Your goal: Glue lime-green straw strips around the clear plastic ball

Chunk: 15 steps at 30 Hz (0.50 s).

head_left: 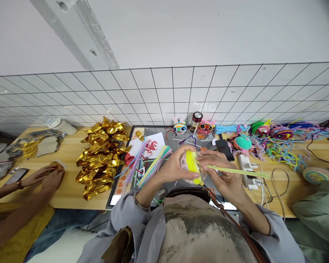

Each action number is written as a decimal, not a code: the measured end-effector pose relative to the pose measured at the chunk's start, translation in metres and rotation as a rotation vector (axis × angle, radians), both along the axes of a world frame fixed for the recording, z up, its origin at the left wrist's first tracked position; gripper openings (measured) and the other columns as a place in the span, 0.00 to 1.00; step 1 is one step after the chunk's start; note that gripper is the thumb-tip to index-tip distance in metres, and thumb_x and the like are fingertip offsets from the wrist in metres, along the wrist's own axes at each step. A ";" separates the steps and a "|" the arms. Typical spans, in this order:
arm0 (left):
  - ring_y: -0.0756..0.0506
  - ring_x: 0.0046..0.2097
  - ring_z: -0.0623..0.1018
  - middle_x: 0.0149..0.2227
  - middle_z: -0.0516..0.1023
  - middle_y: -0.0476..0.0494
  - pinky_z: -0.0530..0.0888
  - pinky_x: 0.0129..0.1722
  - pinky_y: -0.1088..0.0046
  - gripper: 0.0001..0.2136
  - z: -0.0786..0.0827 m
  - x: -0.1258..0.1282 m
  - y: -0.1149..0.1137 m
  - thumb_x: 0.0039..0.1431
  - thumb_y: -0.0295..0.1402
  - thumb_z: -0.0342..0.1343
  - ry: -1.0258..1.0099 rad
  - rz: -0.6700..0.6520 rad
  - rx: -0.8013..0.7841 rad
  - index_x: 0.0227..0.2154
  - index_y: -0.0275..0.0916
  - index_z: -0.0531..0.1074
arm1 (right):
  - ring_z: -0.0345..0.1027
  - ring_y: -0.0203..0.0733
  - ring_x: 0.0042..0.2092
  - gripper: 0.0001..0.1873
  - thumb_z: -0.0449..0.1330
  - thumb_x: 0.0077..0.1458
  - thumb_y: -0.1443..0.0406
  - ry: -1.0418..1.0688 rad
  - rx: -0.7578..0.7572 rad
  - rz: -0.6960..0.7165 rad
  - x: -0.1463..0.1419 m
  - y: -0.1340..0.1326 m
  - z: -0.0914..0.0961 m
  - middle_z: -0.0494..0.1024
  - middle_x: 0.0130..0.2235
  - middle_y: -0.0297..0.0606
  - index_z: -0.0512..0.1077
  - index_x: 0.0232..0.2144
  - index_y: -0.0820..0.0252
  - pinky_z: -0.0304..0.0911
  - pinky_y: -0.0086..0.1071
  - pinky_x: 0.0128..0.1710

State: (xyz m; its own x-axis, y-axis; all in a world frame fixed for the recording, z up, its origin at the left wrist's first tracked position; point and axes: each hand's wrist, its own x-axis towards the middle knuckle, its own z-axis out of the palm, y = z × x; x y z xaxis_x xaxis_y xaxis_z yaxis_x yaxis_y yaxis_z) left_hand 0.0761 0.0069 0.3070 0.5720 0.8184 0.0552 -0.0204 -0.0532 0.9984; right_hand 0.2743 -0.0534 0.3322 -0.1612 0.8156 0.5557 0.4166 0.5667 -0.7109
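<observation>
My left hand (175, 166) is closed around a small round form (193, 166) wound with yellow pipe cleaner. My right hand (222, 171) pinches the loose yellow-green pipe cleaner (235, 171), which sticks out to the right from the windings. Both hands are held just above the dark cutting mat (178, 140) in front of my chest. A bundle of pastel pipe cleaners (153, 166) lies on the mat just left of my left hand.
A heap of gold foil pieces (102, 157) lies to the left. Another person's hands (45, 175) work at the far left beside a phone (16, 176). Small decorated masks (205, 128), a jar (196, 122), a black phone (224, 149), a power strip (246, 171) and tangled pipe cleaners (279, 149) lie to the right.
</observation>
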 end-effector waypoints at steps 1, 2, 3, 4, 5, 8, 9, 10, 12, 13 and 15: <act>0.38 0.55 0.73 0.55 0.71 0.39 0.70 0.55 0.62 0.36 0.000 0.000 0.000 0.38 0.42 0.76 -0.002 -0.001 0.000 0.50 0.42 0.66 | 0.76 0.47 0.53 0.10 0.62 0.63 0.69 0.004 0.003 -0.001 0.000 0.000 0.000 0.85 0.43 0.35 0.78 0.44 0.49 0.69 0.46 0.55; 0.38 0.55 0.74 0.55 0.71 0.39 0.71 0.54 0.63 0.36 0.000 0.000 0.000 0.38 0.42 0.76 -0.002 -0.004 -0.003 0.50 0.42 0.66 | 0.76 0.47 0.53 0.10 0.62 0.63 0.69 0.006 0.004 0.000 -0.001 0.000 0.000 0.85 0.43 0.35 0.78 0.43 0.50 0.69 0.46 0.55; 0.38 0.54 0.74 0.54 0.72 0.40 0.71 0.53 0.63 0.36 0.000 0.000 0.000 0.38 0.43 0.76 0.000 -0.005 -0.008 0.50 0.42 0.66 | 0.76 0.47 0.52 0.10 0.62 0.63 0.70 0.007 0.006 0.000 -0.001 0.000 0.000 0.85 0.43 0.35 0.78 0.43 0.50 0.68 0.46 0.55; 0.39 0.54 0.74 0.53 0.72 0.40 0.71 0.52 0.64 0.36 0.000 0.001 0.000 0.38 0.44 0.76 0.002 -0.006 -0.014 0.50 0.42 0.66 | 0.76 0.47 0.52 0.10 0.62 0.63 0.70 0.007 0.005 0.001 -0.002 0.000 0.000 0.85 0.43 0.35 0.78 0.43 0.50 0.68 0.46 0.55; 0.39 0.53 0.74 0.53 0.72 0.40 0.72 0.52 0.64 0.36 0.000 0.001 0.000 0.38 0.44 0.76 0.004 -0.006 -0.019 0.50 0.42 0.66 | 0.76 0.46 0.52 0.10 0.62 0.63 0.70 0.008 0.004 0.003 -0.002 0.000 0.000 0.85 0.43 0.36 0.77 0.43 0.50 0.68 0.45 0.55; 0.39 0.53 0.74 0.52 0.73 0.40 0.71 0.52 0.64 0.36 -0.001 0.000 0.000 0.38 0.43 0.76 0.007 -0.001 -0.020 0.50 0.42 0.67 | 0.76 0.45 0.51 0.09 0.62 0.62 0.70 0.018 0.000 0.005 -0.003 0.000 0.000 0.84 0.43 0.36 0.77 0.42 0.51 0.68 0.44 0.55; 0.39 0.53 0.74 0.52 0.73 0.40 0.71 0.53 0.64 0.36 -0.002 0.000 -0.001 0.38 0.43 0.76 0.006 0.000 -0.017 0.50 0.41 0.67 | 0.76 0.45 0.50 0.09 0.62 0.62 0.71 0.021 -0.002 0.010 -0.003 0.000 0.000 0.84 0.44 0.36 0.77 0.41 0.51 0.68 0.43 0.55; 0.39 0.53 0.74 0.52 0.73 0.40 0.71 0.54 0.63 0.36 -0.002 0.000 -0.001 0.38 0.43 0.76 0.005 0.002 -0.015 0.50 0.41 0.67 | 0.76 0.44 0.51 0.09 0.62 0.62 0.71 0.019 -0.006 0.016 -0.004 0.000 0.000 0.84 0.44 0.36 0.77 0.41 0.51 0.68 0.43 0.56; 0.39 0.53 0.74 0.52 0.73 0.40 0.70 0.54 0.63 0.36 -0.002 0.000 -0.002 0.38 0.43 0.76 0.004 0.006 -0.018 0.50 0.41 0.68 | 0.76 0.44 0.51 0.09 0.62 0.62 0.71 0.007 -0.015 0.031 -0.003 0.000 0.000 0.84 0.44 0.37 0.76 0.42 0.52 0.68 0.42 0.56; 0.39 0.53 0.74 0.52 0.73 0.40 0.70 0.54 0.63 0.35 -0.002 0.001 -0.002 0.38 0.43 0.76 0.007 0.006 -0.025 0.50 0.41 0.68 | 0.76 0.44 0.51 0.09 0.62 0.62 0.71 0.000 -0.018 0.038 -0.003 0.000 0.000 0.84 0.45 0.37 0.76 0.42 0.52 0.68 0.42 0.56; 0.38 0.54 0.74 0.51 0.74 0.40 0.71 0.54 0.63 0.35 -0.002 0.001 -0.002 0.39 0.43 0.75 0.018 0.005 -0.035 0.50 0.41 0.68 | 0.76 0.44 0.51 0.09 0.62 0.62 0.71 -0.003 -0.020 0.043 -0.003 0.000 0.000 0.84 0.45 0.37 0.76 0.42 0.52 0.68 0.42 0.56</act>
